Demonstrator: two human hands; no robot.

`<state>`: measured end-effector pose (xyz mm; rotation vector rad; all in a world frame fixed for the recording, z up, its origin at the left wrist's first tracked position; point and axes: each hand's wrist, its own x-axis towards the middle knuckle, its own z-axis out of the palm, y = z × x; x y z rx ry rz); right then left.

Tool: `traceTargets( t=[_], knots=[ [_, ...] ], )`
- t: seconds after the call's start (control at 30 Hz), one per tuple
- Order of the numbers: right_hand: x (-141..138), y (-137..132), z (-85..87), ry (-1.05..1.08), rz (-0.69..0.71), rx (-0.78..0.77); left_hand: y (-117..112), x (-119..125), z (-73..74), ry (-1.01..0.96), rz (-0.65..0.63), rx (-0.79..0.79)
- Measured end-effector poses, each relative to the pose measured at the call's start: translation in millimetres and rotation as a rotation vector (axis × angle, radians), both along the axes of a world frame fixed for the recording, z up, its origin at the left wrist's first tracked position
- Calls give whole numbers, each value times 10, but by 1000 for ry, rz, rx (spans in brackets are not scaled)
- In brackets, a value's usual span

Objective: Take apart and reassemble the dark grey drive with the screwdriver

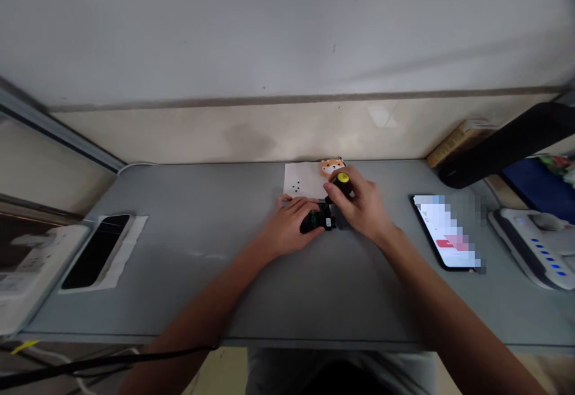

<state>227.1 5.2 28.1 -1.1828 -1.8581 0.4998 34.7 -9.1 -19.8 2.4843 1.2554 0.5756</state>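
- Closest to me, a black cord [148, 359] crosses the left forearm [219, 292]; I judge it could snag and jerk that arm.
- I have the left hand [291, 226] clamped around a small black gadget [320, 219] with a green part, low over the middle of the bench [202, 203]. If that grip loosens, the gadget could twist or skid.
- The right hand [363, 200] is wrapped around a screwdriver [342, 184] with a yellow end, at the gadget's far side; the two hands are near each other. Its tip is hidden, so I cannot tell if it is seated. A tilted push could slip into the green part or the left fingers.
- Just beyond, several dark bits [297, 188] lie loose on a white sheet [309, 173]; a brushing finger could scatter them.
- Farthest, knuckles could nudge the dog-faced trinket [330, 166].
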Motion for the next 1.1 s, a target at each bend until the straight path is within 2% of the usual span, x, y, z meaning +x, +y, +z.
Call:
traceTargets(
  t=[0.13, 0.6, 0.83, 0.93, 1.1],
  knots=[
    [-31, 73, 40, -45, 91, -1, -8, -12, -25, -8, -16, 43],
    [65, 75, 43, 76, 163, -55, -7, -31, -101, -26, -46, 127],
    [76, 62, 30, 238, 153, -105, -34, -46, -126, 5, -34, 121],
    [42, 78, -2, 380, 144, -139, -31, -51, -146, -3, -38, 130],
    [-25, 91, -91, 637, 212, -237, -21, -41, -134, -15, -40, 151]
  ],
)
